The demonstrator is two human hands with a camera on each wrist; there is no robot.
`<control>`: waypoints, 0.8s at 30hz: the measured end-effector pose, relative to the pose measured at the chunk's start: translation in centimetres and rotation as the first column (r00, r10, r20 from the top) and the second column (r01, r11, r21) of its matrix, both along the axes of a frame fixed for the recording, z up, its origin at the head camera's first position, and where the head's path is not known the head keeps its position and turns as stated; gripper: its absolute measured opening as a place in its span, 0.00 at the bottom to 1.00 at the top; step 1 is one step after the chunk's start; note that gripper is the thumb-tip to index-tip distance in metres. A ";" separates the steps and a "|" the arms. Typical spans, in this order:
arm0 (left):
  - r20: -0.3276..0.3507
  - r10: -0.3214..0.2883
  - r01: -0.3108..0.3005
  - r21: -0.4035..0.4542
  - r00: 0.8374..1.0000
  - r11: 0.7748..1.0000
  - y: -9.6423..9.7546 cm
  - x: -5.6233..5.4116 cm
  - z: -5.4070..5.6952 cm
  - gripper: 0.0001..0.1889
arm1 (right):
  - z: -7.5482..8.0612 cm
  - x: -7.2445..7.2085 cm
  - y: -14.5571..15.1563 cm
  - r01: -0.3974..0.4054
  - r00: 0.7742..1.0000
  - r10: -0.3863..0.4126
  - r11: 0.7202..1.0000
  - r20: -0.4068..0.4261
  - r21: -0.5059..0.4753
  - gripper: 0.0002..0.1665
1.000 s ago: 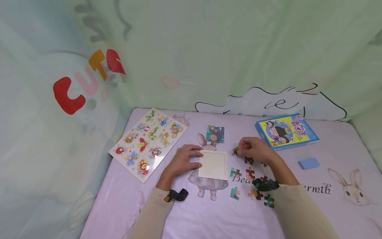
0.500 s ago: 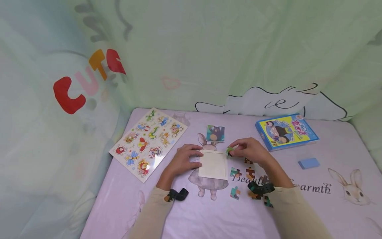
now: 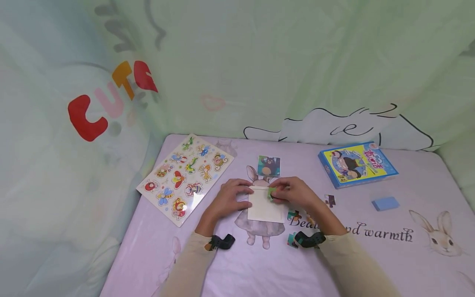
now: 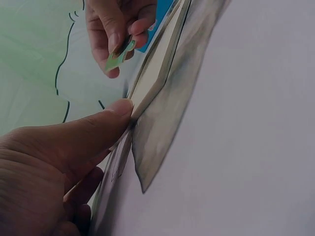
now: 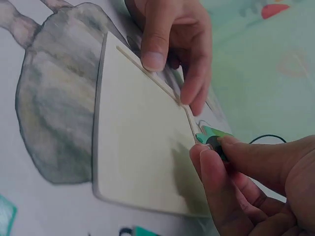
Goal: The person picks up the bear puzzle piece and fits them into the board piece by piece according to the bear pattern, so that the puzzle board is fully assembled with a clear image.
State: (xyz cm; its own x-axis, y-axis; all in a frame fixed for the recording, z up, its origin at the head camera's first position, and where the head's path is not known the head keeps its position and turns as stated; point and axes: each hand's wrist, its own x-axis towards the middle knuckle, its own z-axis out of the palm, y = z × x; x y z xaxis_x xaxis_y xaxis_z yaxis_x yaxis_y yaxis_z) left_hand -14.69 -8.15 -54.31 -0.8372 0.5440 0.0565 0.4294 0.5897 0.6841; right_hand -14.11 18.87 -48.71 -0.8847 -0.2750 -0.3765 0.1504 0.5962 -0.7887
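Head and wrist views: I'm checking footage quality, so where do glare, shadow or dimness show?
Head view: white glare on the insect board, toward its near right edge; right wrist view: a soft shadow on the pale tray, beside the right hand; left wrist view: dimmer overall than the head view.

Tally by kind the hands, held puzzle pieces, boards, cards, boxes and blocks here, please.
Hands: 2 (left hand, right hand)
Held puzzle piece: 1
Blank board: 1
Bug puzzle board: 1
Bear picture card: 1
Blue-and-yellow box: 1
Blue block: 1
Total: 8
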 end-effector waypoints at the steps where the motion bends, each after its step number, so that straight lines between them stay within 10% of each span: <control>1: 0.002 -0.001 0.001 0.002 1.000 1.000 0.0 0.0 0.0 0.20 | 0.0 0.0 -0.2 0.002 1.000 -0.001 1.000 -0.012 0.004 0.15; 9: 0.015 -0.002 0.002 -0.002 1.000 1.000 0.1 0.0 0.2 0.20 | -0.8 -0.1 -2.2 0.064 0.995 -0.064 0.998 -0.079 -0.006 0.15; 24: 0.011 0.006 -0.006 0.002 1.000 1.000 0.0 0.0 0.2 0.23 | -1.5 -0.1 -4.6 0.190 0.982 -0.187 0.971 0.035 -0.146 0.09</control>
State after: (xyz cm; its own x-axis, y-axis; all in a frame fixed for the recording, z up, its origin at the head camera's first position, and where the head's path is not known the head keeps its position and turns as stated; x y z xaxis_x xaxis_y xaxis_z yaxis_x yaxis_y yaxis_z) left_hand -14.65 -8.12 -54.09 -0.8408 0.5392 0.0479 0.4182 0.5908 0.6900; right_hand -14.17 14.26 -50.24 -0.9182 -0.1580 -0.3632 0.2662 0.4328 -0.8613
